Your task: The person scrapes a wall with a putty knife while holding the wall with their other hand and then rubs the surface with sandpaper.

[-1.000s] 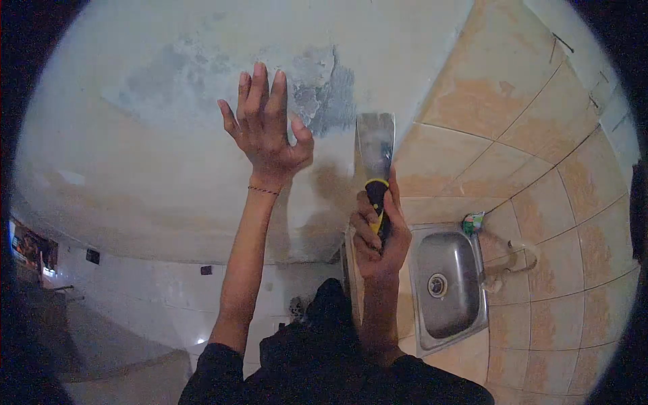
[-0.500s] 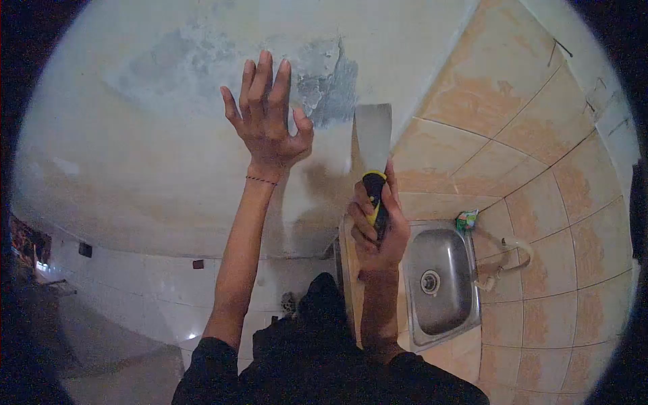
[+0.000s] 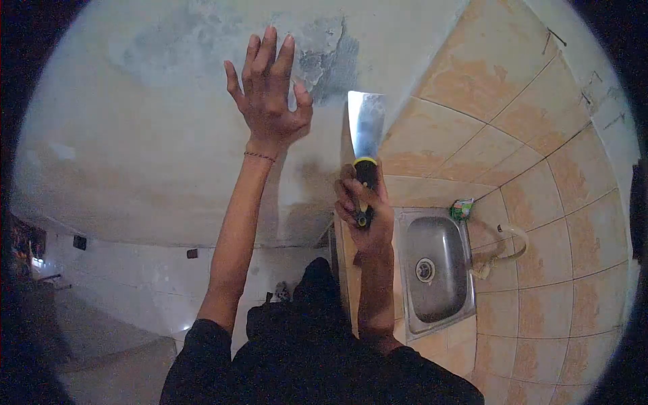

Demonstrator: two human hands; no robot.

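Observation:
My left hand is spread against the pale wall, its fingers apart and nothing in it. Around its fingertips lies a rough grey patch where the paint has peeled. To the right, my right hand is wrapped round the black and yellow handle of a putty knife. The wide metal blade points up and catches bright light. Its top edge is just below and right of the peeled patch; whether it touches the wall I cannot tell.
A steel sink is set into a counter at the lower right, with a green packet at its corner and a curved tap beside it. Orange-patterned tiles cover the right wall. A small dark box shows lower left.
The putty knife in my right hand has turned so its blade shines, and shifted slightly left. The rest of the view has shifted a little upward. My left hand stays spread.

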